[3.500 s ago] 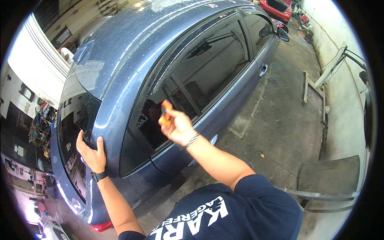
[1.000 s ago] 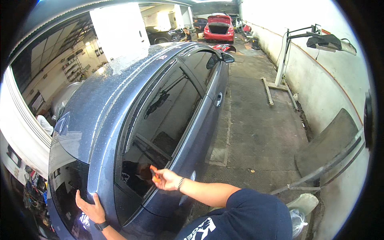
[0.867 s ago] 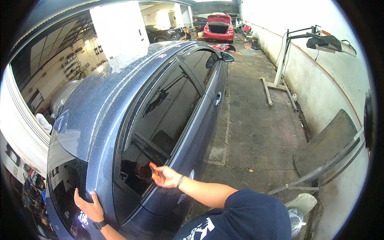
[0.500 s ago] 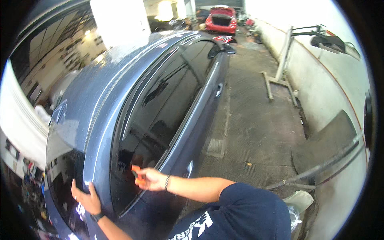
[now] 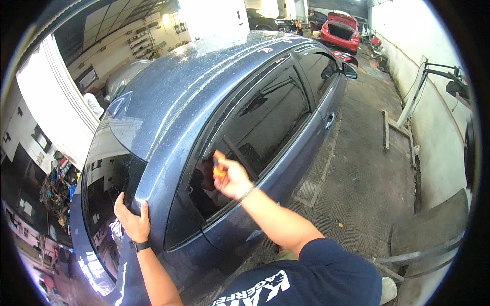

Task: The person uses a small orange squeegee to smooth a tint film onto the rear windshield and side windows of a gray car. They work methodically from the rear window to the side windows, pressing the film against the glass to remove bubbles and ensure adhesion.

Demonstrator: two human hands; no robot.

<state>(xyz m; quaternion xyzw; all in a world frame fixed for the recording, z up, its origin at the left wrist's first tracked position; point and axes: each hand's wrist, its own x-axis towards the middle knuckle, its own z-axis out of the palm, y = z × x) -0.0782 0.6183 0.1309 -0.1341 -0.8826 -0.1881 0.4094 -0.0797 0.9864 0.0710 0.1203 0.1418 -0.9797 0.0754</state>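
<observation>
A dark blue car [image 5: 201, 120], its roof dotted with drops, fills the middle of the view. My left hand [image 5: 133, 220] is at the rear pillar beside the dark rear window [image 5: 115, 176], thumb and fingers apart, holding nothing. My right hand [image 5: 232, 179] is closed around a small orange-and-black hand tool [image 5: 219, 158]; its exact kind does not show. That hand is in front of the tinted rear side window [image 5: 265, 122]. Whether the tool touches the glass, I cannot tell.
A red car [image 5: 340, 33] with its trunk lid raised stands at the far end. Along the right wall are a metal stand [image 5: 411, 102] and a dark curved panel [image 5: 434, 224] by a metal bar. Clutter [image 5: 56, 194] hangs at left.
The view has shifted, showing more of the car's front and left surroundings. My right hand has moved forward along the side glass with the tool; my left hand stays at the rear pillar.
</observation>
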